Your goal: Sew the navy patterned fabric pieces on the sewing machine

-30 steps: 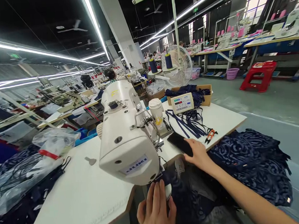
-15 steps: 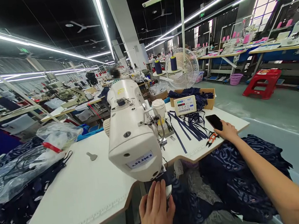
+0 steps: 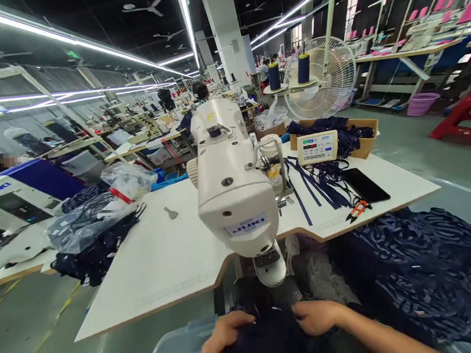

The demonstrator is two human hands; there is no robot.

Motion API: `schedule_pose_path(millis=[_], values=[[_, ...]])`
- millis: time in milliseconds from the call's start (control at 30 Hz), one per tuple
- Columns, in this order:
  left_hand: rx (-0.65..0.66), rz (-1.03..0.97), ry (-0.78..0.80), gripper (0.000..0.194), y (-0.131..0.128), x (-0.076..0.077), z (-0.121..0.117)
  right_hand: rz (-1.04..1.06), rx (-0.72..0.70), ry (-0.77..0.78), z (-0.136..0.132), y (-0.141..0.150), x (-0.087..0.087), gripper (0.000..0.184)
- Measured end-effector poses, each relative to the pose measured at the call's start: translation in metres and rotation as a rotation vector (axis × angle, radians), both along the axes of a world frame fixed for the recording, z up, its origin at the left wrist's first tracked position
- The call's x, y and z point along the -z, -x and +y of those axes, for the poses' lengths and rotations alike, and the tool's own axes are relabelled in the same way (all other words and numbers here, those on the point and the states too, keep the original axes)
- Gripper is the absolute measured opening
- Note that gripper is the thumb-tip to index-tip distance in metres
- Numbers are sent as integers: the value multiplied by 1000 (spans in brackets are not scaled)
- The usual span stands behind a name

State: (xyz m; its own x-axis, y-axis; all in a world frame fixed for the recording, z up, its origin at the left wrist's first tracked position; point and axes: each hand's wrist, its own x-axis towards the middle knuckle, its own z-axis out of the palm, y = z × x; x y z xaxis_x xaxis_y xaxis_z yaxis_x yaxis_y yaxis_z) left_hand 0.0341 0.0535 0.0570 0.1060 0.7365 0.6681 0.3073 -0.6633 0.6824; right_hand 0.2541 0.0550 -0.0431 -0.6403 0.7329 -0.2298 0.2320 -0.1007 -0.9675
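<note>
Below the sewing machine [image 3: 237,198], I observe the left hand [image 3: 228,340] and right hand [image 3: 317,316] partly closed, each gripping dark cloth [image 3: 272,334] between them; its edges appear blurred. The phone [image 3: 366,184] lies on the table [image 3: 164,258], just beside the orange snips [image 3: 358,210].

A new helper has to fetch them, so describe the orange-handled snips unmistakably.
Right of the big white sewing machine, find the black phone on the white tabletop. The snips lie just nearer the front edge, the only orange beside dark straps.
</note>
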Motion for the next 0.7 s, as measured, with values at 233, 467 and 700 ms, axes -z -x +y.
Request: schedule_pose_path(millis=[233, 467, 700], values=[[-692, -27, 504, 22, 92, 31, 27, -48, -72, 144, 3, 2, 46, 56], [-494, 197, 526, 26, 86, 62, 33, -52, 39, 135, -22, -14, 28, 46], [296, 792, 266, 20, -21, 41, 1, 234, 796, 293, -14, -18, -47, 52]])
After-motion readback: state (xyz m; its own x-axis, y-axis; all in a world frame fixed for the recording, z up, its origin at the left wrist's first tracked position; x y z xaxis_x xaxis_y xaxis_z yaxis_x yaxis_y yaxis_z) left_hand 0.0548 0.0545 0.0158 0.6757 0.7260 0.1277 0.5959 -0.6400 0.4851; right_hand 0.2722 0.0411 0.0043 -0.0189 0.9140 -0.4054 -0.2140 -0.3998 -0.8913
